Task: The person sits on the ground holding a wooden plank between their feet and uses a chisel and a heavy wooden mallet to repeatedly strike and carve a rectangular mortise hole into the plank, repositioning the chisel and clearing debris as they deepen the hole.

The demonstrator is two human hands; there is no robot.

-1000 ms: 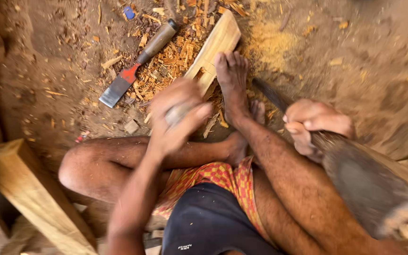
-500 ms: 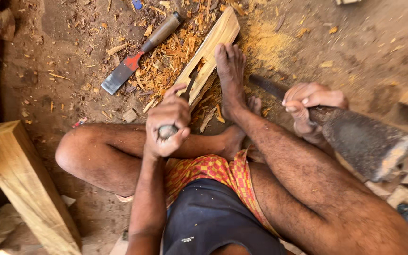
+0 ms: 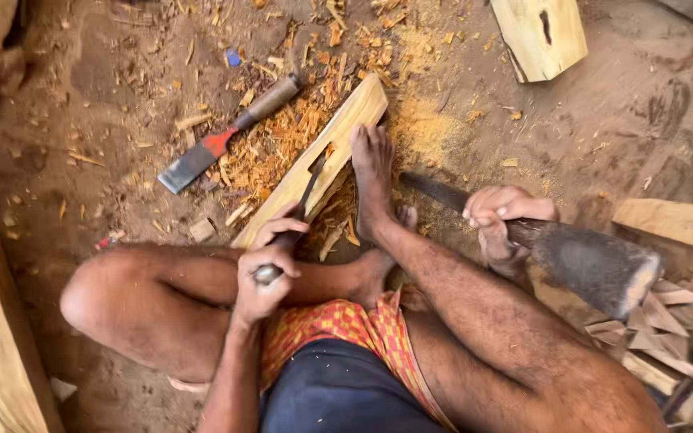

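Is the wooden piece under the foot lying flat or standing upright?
Lying flat: the wooden piece rests lengthwise on the ground, with the foot pressing on it.

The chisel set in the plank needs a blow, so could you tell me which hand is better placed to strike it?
Probably the right hand: it grips the mallet, while the left hand holds the chisel against the plank.

Two chisels: one in the left hand (image 3: 266,269), its blade (image 3: 308,186) on the plank (image 3: 314,164) at center, and a red-collared spare (image 3: 222,140) at ten o'clock. One mallet (image 3: 595,265) at three o'clock, in the right hand (image 3: 500,220). One wood block (image 3: 541,32) at one o'clock.
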